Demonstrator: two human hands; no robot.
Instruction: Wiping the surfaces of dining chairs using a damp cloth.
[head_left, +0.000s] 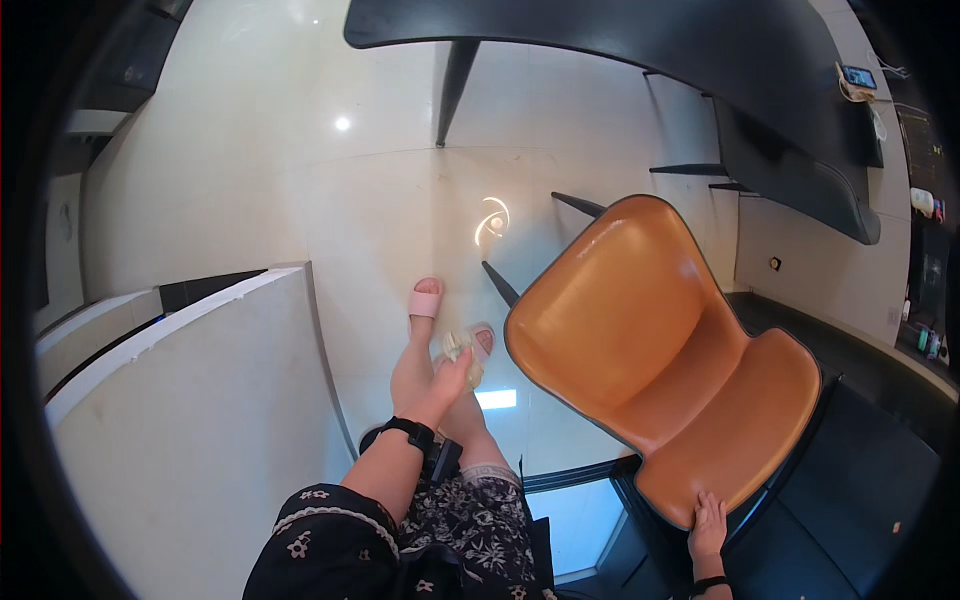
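My left hand (452, 375) is closed around a crumpled pale cloth (472, 367), held above my feet. Part of the cloth sticks out past the fingers. At the lower right, my right hand (707, 523) grips the top edge of an orange leather-look chair (622, 300), its fingers lying over the front of the backrest. The thumb is hidden. The chair has a dark rim and thin black legs, and its seat extends away from me toward the table. Some of its legs are hidden beneath the seat.
A dark table (570, 22) with tapered legs spans the top, with a second dark chair (802, 165) beside it. A lit phone (859, 77) is at its right end. A pale half-wall (202, 390) stands on my left; dark cabinets (847, 480) are at lower right.
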